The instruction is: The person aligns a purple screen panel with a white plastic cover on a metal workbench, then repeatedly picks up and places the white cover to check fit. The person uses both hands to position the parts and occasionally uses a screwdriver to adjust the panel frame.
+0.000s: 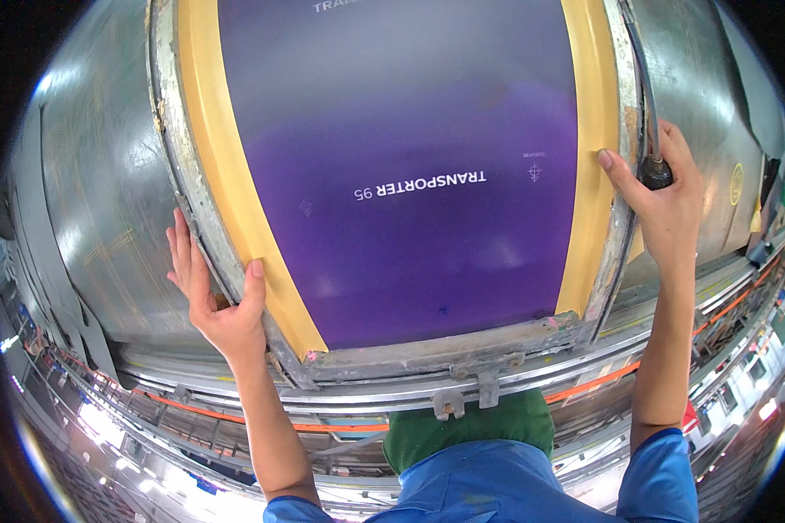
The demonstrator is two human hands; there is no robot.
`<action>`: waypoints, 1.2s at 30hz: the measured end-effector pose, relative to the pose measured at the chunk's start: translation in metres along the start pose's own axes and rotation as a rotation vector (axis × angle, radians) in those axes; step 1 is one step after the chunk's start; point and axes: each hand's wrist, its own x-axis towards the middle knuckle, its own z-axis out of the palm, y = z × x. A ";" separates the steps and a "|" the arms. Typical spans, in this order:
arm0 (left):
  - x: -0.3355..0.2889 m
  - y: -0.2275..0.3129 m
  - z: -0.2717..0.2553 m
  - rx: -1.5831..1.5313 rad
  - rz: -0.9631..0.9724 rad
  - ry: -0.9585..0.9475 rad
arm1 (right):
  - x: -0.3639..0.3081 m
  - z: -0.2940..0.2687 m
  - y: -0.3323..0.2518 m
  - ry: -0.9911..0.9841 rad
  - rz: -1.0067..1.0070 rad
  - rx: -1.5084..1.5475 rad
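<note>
The left hand (pixel 221 296) grips the left rail of a large framed screen (pixel 401 174): the thumb lies over the yellow tape border (pixel 235 209) on the front, and the four fingers wrap behind the worn metal frame (pixel 445 350). The right hand (pixel 663 196) does the same on the right rail, thumb on the tape and fingers curled round the outer edge, where they also close on a dark hose or cable end (pixel 654 170) (which of the two it is cannot be told).

Judging by its look, the frame is stiff and fairly heavy, rough with dried residue, so the rails give a sure, non-slip hold. The purple mesh between the thumbs looks taut and thin and is likely easy to mark or puncture; a grip belongs on the metal outside the tape, never on the purple field.

Beyond the fingers on both sides lies a curved, dull metal bed (pixel 105 218). Below the wrists run steel rails with an orange line (pixel 584 383) and a small latch (pixel 488 383), then the person's blue sleeves and green apron (pixel 471 431)
</note>
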 end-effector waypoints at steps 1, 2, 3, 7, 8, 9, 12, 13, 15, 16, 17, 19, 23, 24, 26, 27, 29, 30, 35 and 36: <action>0.000 0.001 0.000 0.002 -0.001 -0.002 | 0.000 0.001 0.000 0.005 0.000 0.005; 0.000 0.002 0.000 0.004 -0.001 -0.003 | -0.001 0.001 0.000 0.010 0.000 0.010; 0.000 0.002 0.000 0.010 0.003 -0.002 | -0.001 0.001 -0.001 0.010 0.001 0.010; -0.001 0.004 0.000 0.030 0.013 0.002 | -0.001 0.001 0.000 0.027 -0.007 0.024; -0.001 0.005 -0.001 0.034 0.013 0.002 | -0.002 0.002 0.001 0.035 -0.011 0.031; -0.001 0.005 0.000 0.033 0.015 0.005 | -0.002 0.002 0.002 0.036 -0.006 0.039; -0.001 0.006 0.001 0.033 0.005 0.008 | -0.002 0.003 0.003 0.049 0.004 0.057; -0.002 0.006 0.001 0.033 -0.009 0.004 | -0.002 0.004 0.003 0.057 0.002 0.059; -0.001 0.008 0.001 0.026 -0.029 0.003 | -0.002 0.004 0.002 0.065 0.004 0.054; -0.001 0.010 0.001 0.017 -0.036 0.006 | -0.001 0.004 0.001 0.064 0.008 0.048; -0.001 0.013 0.001 0.009 -0.043 0.009 | -0.001 0.003 0.001 0.064 0.012 0.042; -0.003 0.020 0.001 0.037 0.007 0.147 | -0.001 0.003 0.003 0.056 0.007 0.036; -0.020 0.059 -0.001 0.153 0.181 0.046 | -0.001 0.004 0.004 0.092 -0.032 0.000; -0.024 0.080 0.002 0.210 0.199 -0.100 | -0.001 0.004 0.003 0.082 -0.014 0.006; -0.025 0.120 0.019 0.256 0.227 -0.325 | -0.002 0.004 0.002 0.064 0.026 0.015; -0.022 0.133 0.029 0.249 0.234 -0.395 | -0.002 0.004 0.001 0.059 0.031 0.019; -0.025 0.140 0.050 0.297 0.159 -0.453 | -0.001 0.004 -0.001 0.055 0.043 0.018; -0.027 0.138 0.060 0.346 0.155 -0.475 | -0.002 0.004 -0.002 0.047 0.046 0.026; -0.029 0.135 0.064 0.326 0.154 -0.449 | -0.003 0.003 -0.002 0.029 0.034 0.043; -0.029 0.135 0.064 0.318 0.153 -0.454 | -0.003 0.004 -0.002 0.023 0.046 0.056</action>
